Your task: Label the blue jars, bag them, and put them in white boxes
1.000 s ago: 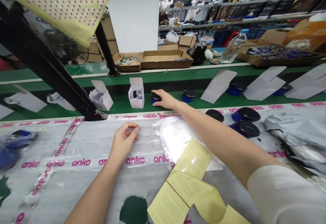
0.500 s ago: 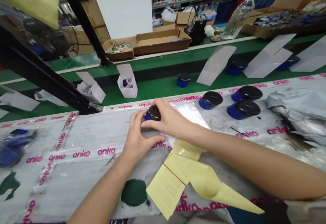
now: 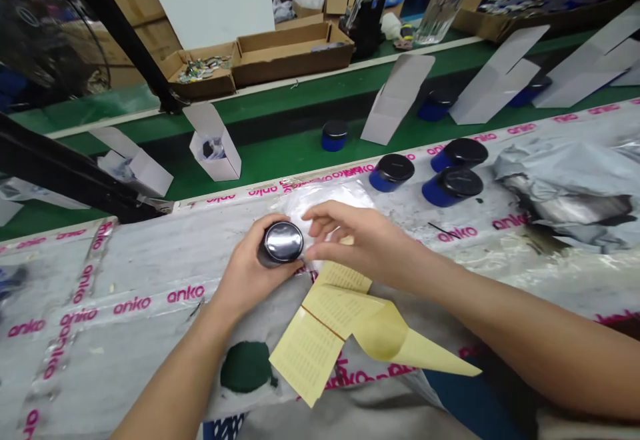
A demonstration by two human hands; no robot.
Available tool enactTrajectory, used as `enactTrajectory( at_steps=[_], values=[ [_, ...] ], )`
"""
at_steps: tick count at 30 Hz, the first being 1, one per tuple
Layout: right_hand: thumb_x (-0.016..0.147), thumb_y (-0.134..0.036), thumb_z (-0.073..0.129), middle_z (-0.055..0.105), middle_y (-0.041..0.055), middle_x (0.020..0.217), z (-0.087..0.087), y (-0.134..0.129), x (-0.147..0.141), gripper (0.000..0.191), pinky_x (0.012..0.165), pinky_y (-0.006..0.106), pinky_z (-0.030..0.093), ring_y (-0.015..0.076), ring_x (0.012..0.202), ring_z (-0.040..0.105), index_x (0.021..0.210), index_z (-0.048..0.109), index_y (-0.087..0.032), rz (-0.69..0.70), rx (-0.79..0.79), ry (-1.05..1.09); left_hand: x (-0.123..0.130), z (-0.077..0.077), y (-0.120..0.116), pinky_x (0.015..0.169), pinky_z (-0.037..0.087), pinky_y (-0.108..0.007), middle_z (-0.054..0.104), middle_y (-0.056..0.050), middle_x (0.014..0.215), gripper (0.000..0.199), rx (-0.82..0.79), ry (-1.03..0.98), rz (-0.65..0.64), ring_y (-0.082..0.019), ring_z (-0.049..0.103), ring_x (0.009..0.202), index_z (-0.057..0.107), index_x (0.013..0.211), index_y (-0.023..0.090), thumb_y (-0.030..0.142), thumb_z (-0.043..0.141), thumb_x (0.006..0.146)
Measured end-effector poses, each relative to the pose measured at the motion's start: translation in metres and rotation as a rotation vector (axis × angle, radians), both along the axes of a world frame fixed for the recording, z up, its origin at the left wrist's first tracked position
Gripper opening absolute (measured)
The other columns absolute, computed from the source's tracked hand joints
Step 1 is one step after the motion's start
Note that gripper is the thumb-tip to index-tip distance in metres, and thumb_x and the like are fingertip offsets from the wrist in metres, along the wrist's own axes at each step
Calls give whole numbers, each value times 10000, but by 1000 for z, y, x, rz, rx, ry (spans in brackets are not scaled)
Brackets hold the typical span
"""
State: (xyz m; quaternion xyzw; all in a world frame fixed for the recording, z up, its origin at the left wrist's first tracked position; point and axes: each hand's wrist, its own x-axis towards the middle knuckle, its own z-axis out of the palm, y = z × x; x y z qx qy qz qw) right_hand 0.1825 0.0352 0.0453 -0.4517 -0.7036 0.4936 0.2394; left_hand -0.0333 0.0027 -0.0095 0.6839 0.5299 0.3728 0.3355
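Note:
My left hand (image 3: 253,263) is closed around a short round cylinder (image 3: 283,243), its shiny dark end face turned up toward me. Just to the right, my right hand (image 3: 350,237) hovers with loosely curled fingers, thumb and fingertips apart and nothing visible between them. It is not touching the cylinder. Beneath and in front of it lies a creased yellow label sheet (image 3: 330,313) with rows of small print, one end curling up. A shiny white plastic sheet (image 3: 330,193) lies behind my hands. More blue cylinders with black tops (image 3: 393,172) stand to the right on the covered bench.
Beyond the bench runs a green conveyor belt (image 3: 280,150) bearing open white boxes (image 3: 215,150) and more cylinders (image 3: 334,135). A black metal post (image 3: 115,197) slants in at left. Crumpled grey plastic (image 3: 565,187) lies at right. Cardboard trays (image 3: 295,53) and a plastic bottle (image 3: 445,7) stand behind.
My right hand has come off the cylinder and moved right. The cylinder, now in my left hand alone, is tipped so its end face shows. The whole view has shifted.

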Motion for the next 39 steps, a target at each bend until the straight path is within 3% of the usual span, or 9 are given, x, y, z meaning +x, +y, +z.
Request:
enactTrajectory(
  at_steps=[3,7,11,15,20,27,30,35,39],
  values=[
    [851,-389,750,693,12,836,4,-15,29,167,685,326,480,198,780,651,907,700,-240,51,55,-191,-12,1,4,1187,404,-506,548,-84,1435,634,42,141,-67,-309,507,1390,549,1347,289,258,836,783],
    [793,-339,834,706,60,1082,-14,-47,53,368,784,360,522,255,975,666,1114,685,-236,148,65,-319,-19,14,0,1194,402,-518,395,-98,1545,947,202,305,-57,-343,394,1468,328,1560,363,375,859,776],
    [913,-157,686,714,74,1028,-39,-69,48,198,822,365,530,245,996,668,1101,649,-205,92,213,-248,2,26,-18,1166,442,-457,523,-95,1422,753,466,291,-306,-288,511,1357,398,1530,337,301,772,877],
    [964,-142,604,732,64,996,-41,-73,41,153,797,336,533,217,948,678,1091,647,-214,58,263,-150,25,16,-33,1071,529,-337,586,-100,1410,650,146,218,-562,-217,588,1290,304,1565,301,268,612,994],
    [947,-120,589,738,24,926,-35,-71,41,155,724,313,515,201,882,673,1019,654,-241,33,267,-157,28,1,-36,985,569,-310,661,-47,1285,637,-105,47,-478,-184,665,1163,300,1550,357,179,561,998],
    [954,-114,565,725,39,924,-34,-70,39,151,722,318,522,191,850,678,929,658,-230,64,389,-160,33,-1,-35,973,566,-342,688,-55,1222,615,-152,-31,-446,-193,681,1119,358,1511,314,116,550,961],
    [949,-185,617,691,49,1020,-34,-69,43,115,747,300,536,196,921,679,916,694,-263,49,284,-72,35,-1,-36,941,578,-358,696,-77,1210,612,-146,21,-444,-208,694,1097,348,1513,276,109,541,957],
    [853,-336,769,657,15,972,-25,-61,45,79,773,311,529,216,937,636,797,719,-312,-263,39,75,26,16,-38,868,600,-356,729,-80,1173,372,162,136,-380,-219,712,1058,503,1354,248,296,592,995],
    [797,-417,823,670,21,942,-17,-46,37,135,679,301,527,205,858,626,793,753,-301,-319,-146,150,-3,30,-30,813,586,-351,721,-18,967,291,355,133,26,-197,702,914,610,1084,270,392,767,872]
  ],
)
